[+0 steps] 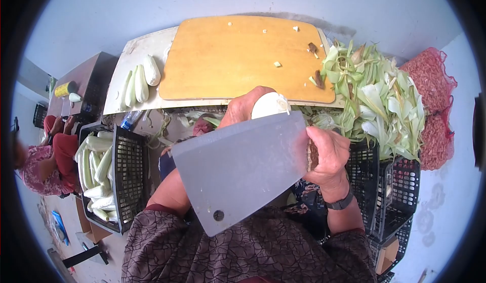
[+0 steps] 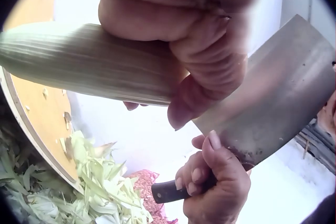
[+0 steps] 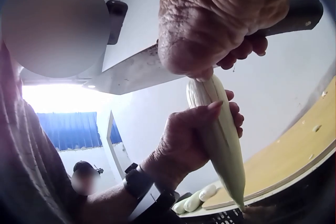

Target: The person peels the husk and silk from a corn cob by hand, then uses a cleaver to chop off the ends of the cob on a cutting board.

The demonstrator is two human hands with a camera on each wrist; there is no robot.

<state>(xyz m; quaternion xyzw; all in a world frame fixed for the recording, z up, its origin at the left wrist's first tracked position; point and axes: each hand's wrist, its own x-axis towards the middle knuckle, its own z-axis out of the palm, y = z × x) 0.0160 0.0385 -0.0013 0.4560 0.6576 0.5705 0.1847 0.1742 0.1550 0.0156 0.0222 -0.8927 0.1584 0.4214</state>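
An ear of corn in a smooth pale husk is gripped by my left hand, with thumb and fingers wrapped around it. In the head view the white cut end of the ear points up toward the camera. My right hand holds a cleaver by its dark wooden handle, most of which that hand covers. The broad grey blade lies across the front of my body and hides part of my left forearm. Its edge runs close beside the cut end of the ear, as the right wrist view also shows.
A yellow board with small scraps lies on the table. Several ears rest left of it, and a husk heap sits right. A black crate holds more ears. Beyond are red net bags and a seated person.
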